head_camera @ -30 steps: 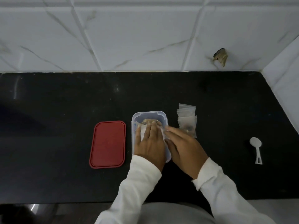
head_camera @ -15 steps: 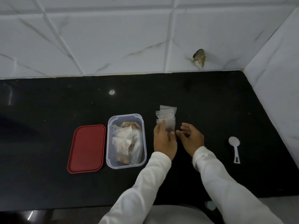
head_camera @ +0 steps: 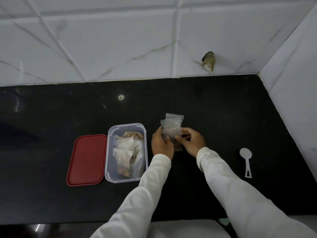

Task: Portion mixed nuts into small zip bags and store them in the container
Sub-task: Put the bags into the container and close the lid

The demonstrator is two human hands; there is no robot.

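Gripping a small zip bag (head_camera: pixel 172 134) of nuts from both sides, the left hand (head_camera: pixel 162 145) pinches its 9 o'clock edge and the right hand (head_camera: pixel 192 143) its 3 o'clock edge, fingers curled narrow around it. More bags (head_camera: pixel 173 121) lie overlapped just at 12 o'clock of it. The clear container (head_camera: pixel 109 152), at 9 o'clock of the hands, holds filled bags. Its red lid (head_camera: pixel 87 159) lies alongside at 9 o'clock; a white spoon (head_camera: pixel 246 161) sits well apart at 3 o'clock on the black counter (head_camera: pixel 51 117).

black countertop (head_camera: pixel 51 194) | white marble-look tiled wall (head_camera: pixel 103 40) | chipped hole (head_camera: pixel 209 60)
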